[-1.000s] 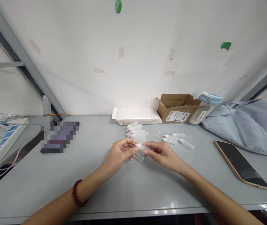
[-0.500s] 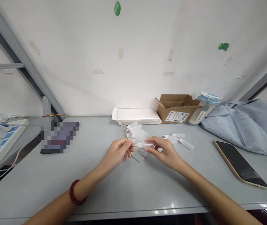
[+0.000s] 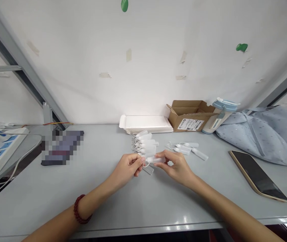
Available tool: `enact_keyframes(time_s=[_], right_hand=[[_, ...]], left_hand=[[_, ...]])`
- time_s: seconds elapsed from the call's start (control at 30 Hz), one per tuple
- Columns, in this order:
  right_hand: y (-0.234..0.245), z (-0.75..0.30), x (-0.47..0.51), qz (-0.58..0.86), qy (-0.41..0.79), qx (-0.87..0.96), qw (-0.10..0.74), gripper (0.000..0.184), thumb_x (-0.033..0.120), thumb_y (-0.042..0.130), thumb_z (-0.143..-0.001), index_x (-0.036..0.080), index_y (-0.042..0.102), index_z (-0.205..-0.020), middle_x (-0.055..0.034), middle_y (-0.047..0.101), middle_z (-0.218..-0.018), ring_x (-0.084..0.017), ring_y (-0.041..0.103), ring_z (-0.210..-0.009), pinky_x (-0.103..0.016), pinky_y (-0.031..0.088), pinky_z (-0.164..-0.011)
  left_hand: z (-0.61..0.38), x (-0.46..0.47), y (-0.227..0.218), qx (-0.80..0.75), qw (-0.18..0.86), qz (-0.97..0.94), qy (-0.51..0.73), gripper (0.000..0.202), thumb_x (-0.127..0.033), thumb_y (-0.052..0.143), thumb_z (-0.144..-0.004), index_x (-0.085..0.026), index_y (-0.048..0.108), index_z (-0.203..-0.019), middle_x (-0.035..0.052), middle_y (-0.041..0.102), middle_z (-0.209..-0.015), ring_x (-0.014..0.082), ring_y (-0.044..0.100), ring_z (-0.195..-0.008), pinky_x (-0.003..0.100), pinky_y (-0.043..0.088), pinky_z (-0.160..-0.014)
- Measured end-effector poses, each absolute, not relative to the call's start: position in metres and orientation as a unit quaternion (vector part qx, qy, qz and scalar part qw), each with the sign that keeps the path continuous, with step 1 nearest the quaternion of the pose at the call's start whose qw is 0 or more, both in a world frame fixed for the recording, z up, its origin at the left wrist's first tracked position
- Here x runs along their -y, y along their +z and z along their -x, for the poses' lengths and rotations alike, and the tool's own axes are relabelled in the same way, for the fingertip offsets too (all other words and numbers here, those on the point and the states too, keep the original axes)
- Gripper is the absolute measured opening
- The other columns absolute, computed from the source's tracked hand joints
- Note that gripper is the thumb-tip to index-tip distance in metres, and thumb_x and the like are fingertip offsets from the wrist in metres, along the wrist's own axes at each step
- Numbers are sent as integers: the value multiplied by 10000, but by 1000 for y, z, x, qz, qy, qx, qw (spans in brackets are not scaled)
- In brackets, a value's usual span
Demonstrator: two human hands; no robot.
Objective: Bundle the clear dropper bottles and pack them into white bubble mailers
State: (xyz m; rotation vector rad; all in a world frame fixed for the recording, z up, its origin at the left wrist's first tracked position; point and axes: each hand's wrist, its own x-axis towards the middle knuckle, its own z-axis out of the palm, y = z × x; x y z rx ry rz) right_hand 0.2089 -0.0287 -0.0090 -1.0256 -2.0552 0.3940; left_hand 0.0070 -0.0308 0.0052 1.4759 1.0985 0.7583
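Note:
Between both hands is a small translucent plastic bottle (image 3: 156, 160), held nearly level with its narrow end to the left. The thumb and fingers of my right hand (image 3: 175, 165) close on its body. My left hand (image 3: 130, 165) pinches at the narrow end, where a curved white strap (image 3: 146, 165) shows; its exact hold is partly hidden. A cluster of similar bottles (image 3: 148, 142) with thin white loops lies just beyond my hands. Another bottle (image 3: 148, 169) rests on the table below the held one. Several more bottles (image 3: 200, 154) lie to the right.
Behind the bottles are a stack of white padded envelopes (image 3: 145, 124), a cardboard box (image 3: 191, 116) and a lidded cup (image 3: 216, 116). A grey-blue bag (image 3: 254, 134) and a phone (image 3: 258, 176) sit at the right. A power strip (image 3: 4, 148) and a blurred dark item (image 3: 64, 148) are at left.
The held bottle has come slightly lower and toward me. A curved white strap now shows between my left fingertips and the bottle. Both hands keep their pinch.

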Motion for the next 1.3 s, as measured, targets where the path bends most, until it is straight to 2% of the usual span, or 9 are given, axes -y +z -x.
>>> enact_keyframes(time_s=[0.17, 0.3, 0.5, 0.67, 0.9, 1.07, 1.3], right_hand=[[-9, -208, 30, 412, 173, 812, 376, 207, 354, 589, -817, 157, 631, -863, -40, 662, -660, -111, 509, -503, -233, 414, -479], [-6, -206, 32, 410, 181, 817, 363, 206, 341, 597, -812, 148, 630, -873, -16, 620, -605, -100, 464, -468, -223, 378, -451], [-1, -209, 26, 366, 188, 845, 342, 191, 330, 584, -828, 178, 587, -942, -63, 638, -868, -120, 536, -635, -233, 435, -542], [-4, -214, 20, 379, 140, 861, 310, 113, 239, 557, -840, 186, 576, -938, -82, 607, -956, -144, 552, -710, -293, 470, -651], [-5, -214, 19, 389, 116, 868, 285, 86, 184, 572, -814, 179, 576, -900, -74, 594, -900, -159, 549, -720, -291, 465, -639], [-6, -214, 19, 387, 115, 873, 273, 80, 206, 578, -814, 183, 577, -891, -69, 594, -891, -162, 558, -729, -277, 456, -622], [-1, -216, 19, 393, 129, 870, 268, 83, 236, 584, -819, 175, 575, -874, -70, 597, -890, -154, 539, -723, -279, 449, -635]], left_hand=[[-6, 28, 6, -473, 545, -626, 296, 332, -437, 495, -796, -155, 553, -633, -47, 456, -518, 83, 419, -457, 212, 334, -484], [-1, 24, 7, -457, 550, -645, 271, 335, -447, 499, -796, -152, 552, -649, -32, 505, -565, 81, 446, -461, 213, 337, -487], [12, 14, 11, -447, 553, -671, 210, 351, -453, 488, -809, -143, 562, -662, -9, 539, -598, 96, 488, -497, 220, 362, -506], [20, 5, 8, -469, 533, -677, 191, 369, -481, 504, -785, -138, 576, -668, -10, 537, -588, 98, 493, -483, 215, 368, -491], [16, 9, 7, -503, 485, -696, 164, 402, -504, 465, -788, -144, 561, -638, -5, 583, -589, 84, 477, -376, 213, 345, -434], [14, 11, 4, -521, 455, -700, 179, 424, -514, 448, -797, -163, 507, -566, -21, 542, -450, 94, 473, -346, 205, 317, -417], [14, 10, 3, -524, 453, -695, 191, 432, -541, 453, -787, -170, 450, -566, -8, 578, -544, 97, 496, -383, 215, 353, -442]])
